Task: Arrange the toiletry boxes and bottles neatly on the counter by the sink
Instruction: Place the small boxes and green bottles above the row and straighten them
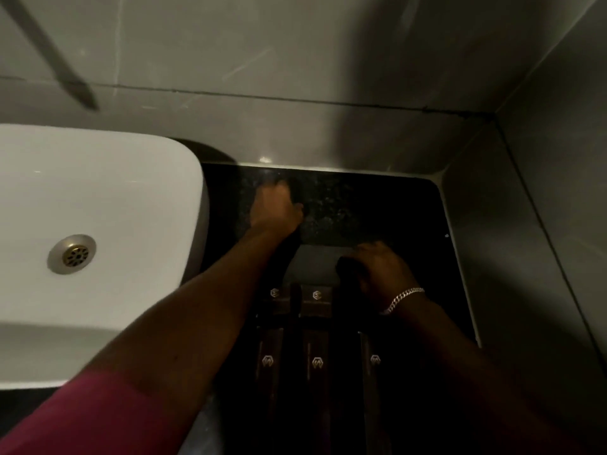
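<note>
On the black speckled counter (345, 205) to the right of the sink, dark toiletry boxes with small metallic logos stand in two rows: two at the back (317, 298) and three nearer me (317, 364). My left hand (274, 208) reaches to the counter's back left and is closed around a tall dark bottle (287, 257), which is mostly lost in shadow under my wrist. My right hand (382, 274), with a silver chain bracelet, grips the top of another dark bottle (346, 274) just right of the back boxes.
A white basin (98, 198) with a metal drain (72, 254) fills the left side. Grey tiled walls close off the counter at the back and right, forming a corner (492, 123). A blurred metal spout (62, 67) crosses the top left.
</note>
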